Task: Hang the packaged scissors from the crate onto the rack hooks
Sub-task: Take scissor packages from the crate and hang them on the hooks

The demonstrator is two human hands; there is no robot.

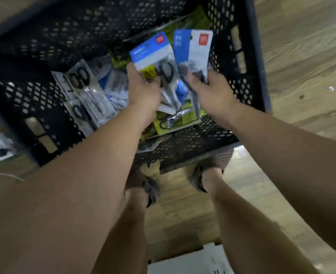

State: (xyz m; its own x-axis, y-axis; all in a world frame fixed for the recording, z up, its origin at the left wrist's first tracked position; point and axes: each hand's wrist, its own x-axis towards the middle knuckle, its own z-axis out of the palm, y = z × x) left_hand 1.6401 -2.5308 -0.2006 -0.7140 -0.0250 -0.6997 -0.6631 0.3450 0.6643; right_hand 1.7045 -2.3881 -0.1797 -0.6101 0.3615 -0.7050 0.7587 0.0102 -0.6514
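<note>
crate cropped above, packaged scissors blurred

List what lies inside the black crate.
The crate holds loose scissors packs: clear packs at left, a green-card pack by the near wall. The left hand grips a blue-card pack, the right hand grips other packs. These cover the pile's middle, so what is beneath is hidden.
</note>
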